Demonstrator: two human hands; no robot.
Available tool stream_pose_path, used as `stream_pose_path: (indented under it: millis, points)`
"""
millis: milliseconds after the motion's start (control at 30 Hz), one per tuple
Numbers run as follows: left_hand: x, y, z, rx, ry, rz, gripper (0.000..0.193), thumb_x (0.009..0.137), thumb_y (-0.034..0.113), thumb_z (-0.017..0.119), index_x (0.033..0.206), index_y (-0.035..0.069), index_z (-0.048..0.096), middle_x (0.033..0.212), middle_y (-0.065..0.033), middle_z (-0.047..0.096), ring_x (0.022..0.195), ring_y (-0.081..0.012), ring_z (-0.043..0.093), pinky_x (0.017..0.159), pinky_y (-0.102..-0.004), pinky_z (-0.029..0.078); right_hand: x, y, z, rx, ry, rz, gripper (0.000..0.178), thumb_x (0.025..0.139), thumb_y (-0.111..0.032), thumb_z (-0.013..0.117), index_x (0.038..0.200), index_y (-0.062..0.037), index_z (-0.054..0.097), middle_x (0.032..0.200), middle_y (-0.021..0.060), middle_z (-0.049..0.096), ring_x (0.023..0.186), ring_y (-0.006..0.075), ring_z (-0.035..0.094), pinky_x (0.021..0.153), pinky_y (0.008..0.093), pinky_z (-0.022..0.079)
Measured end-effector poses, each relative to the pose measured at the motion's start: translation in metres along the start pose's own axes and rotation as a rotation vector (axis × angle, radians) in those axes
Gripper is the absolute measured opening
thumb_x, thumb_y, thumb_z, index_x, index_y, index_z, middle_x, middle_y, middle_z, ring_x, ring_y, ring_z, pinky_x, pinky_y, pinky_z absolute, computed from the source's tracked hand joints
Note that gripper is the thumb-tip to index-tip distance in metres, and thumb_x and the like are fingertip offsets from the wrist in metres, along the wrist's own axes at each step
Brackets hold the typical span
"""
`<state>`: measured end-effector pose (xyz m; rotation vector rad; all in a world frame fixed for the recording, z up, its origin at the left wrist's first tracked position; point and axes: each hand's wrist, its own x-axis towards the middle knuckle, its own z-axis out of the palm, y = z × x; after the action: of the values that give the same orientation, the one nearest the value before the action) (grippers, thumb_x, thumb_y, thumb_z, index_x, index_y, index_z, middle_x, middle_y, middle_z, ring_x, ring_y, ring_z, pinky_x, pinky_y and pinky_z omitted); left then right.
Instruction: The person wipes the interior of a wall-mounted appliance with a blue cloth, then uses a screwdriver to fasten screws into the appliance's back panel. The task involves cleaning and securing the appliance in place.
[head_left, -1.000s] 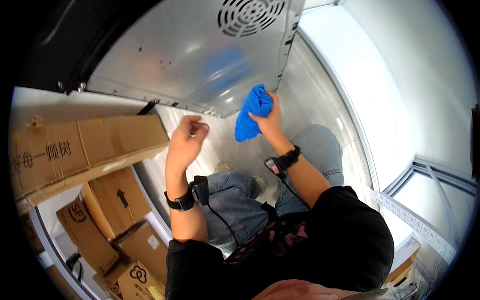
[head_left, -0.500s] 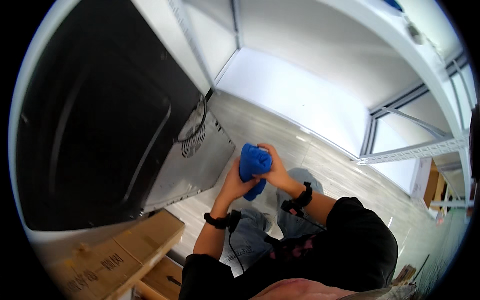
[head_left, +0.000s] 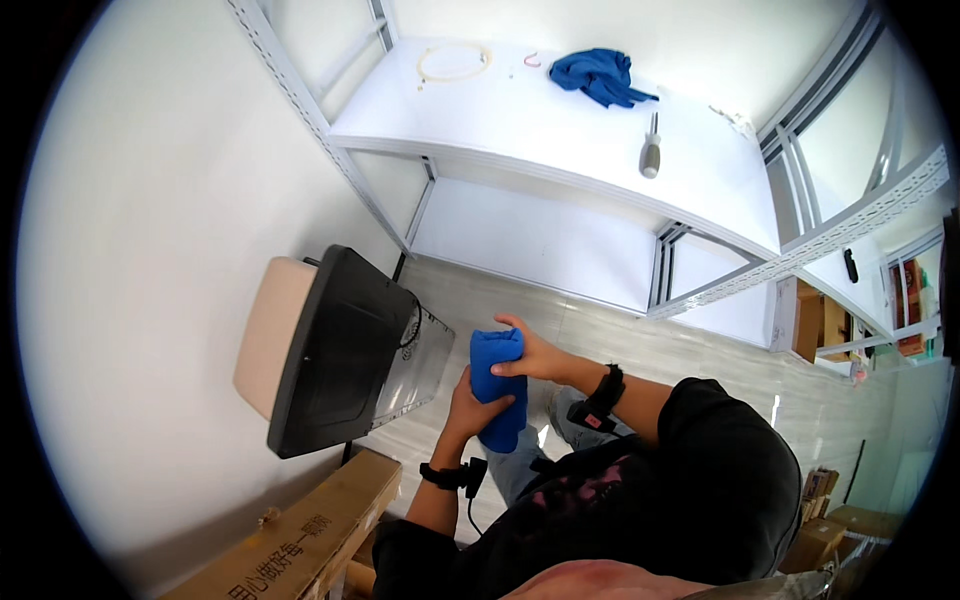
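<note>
A rolled or folded blue cloth (head_left: 488, 387) stands between my two hands, low in front of my body and above the floor. My left hand (head_left: 468, 408) is closed around its lower left side, the thumb lying across the front. Higher up, my right hand (head_left: 532, 354) grips the right side with the thumb pressed on the front. My right index finger reaches past the top edge. The fingertips behind the cloth are hidden.
A white shelf (head_left: 480, 110) ahead bears a crumpled blue cloth (head_left: 598, 76), a screwdriver (head_left: 651, 155) and a pale ring (head_left: 488, 62). Left stands a black-topped appliance (head_left: 345, 350) with a metal side. A cardboard box (head_left: 290, 535) lies at lower left.
The view has shifted, bringing the upper shelf and its things into sight. The blue cloth looks longer and smoother than before, and both hands have changed their hold on it.
</note>
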<state>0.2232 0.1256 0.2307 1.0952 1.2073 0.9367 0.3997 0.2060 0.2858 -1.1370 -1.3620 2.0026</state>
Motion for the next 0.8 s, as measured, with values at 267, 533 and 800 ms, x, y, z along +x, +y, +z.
stream_pose_path:
  millis: [267,533,800]
  points:
    - [0.040,0.087,0.046,-0.064,-0.248,0.002,0.074,0.070,0.019,0.080,0.129,-0.001,0.041,0.115,-0.0146,0.058,0.103,-0.0234,0.059,0.088,-0.0364,0.049,-0.047,-0.070,-0.059,-0.077,0.357,-0.329,0.068,0.080,-0.019,0.074,0.134,-0.0062,0.035,0.110,0.0117,0.054,0.100,0.0197,0.054,0.089,0.0337,0.046]
    - [0.137,0.163,0.161,0.147,-0.313,0.081,0.064,0.074,0.028,0.078,0.123,-0.003,0.049,0.107,-0.0162,0.062,0.097,-0.0232,0.061,0.085,-0.0360,0.049,-0.092,-0.127,-0.195,0.183,0.665,-0.442,0.066,0.090,-0.025,0.063,0.139,-0.0049,0.024,0.118,0.0163,0.048,0.106,0.0216,0.051,0.089,0.0341,0.046]
    - [0.249,0.229,0.286,0.469,-0.310,0.268,0.065,0.076,0.023,0.075,0.128,-0.003,0.045,0.108,-0.0171,0.062,0.093,-0.0265,0.063,0.081,-0.0371,0.051,-0.113,-0.150,-0.372,0.072,0.791,-0.484,0.075,0.085,-0.013,0.067,0.140,-0.0064,0.017,0.117,0.0194,0.049,0.103,0.0253,0.053,0.084,0.0350,0.049]
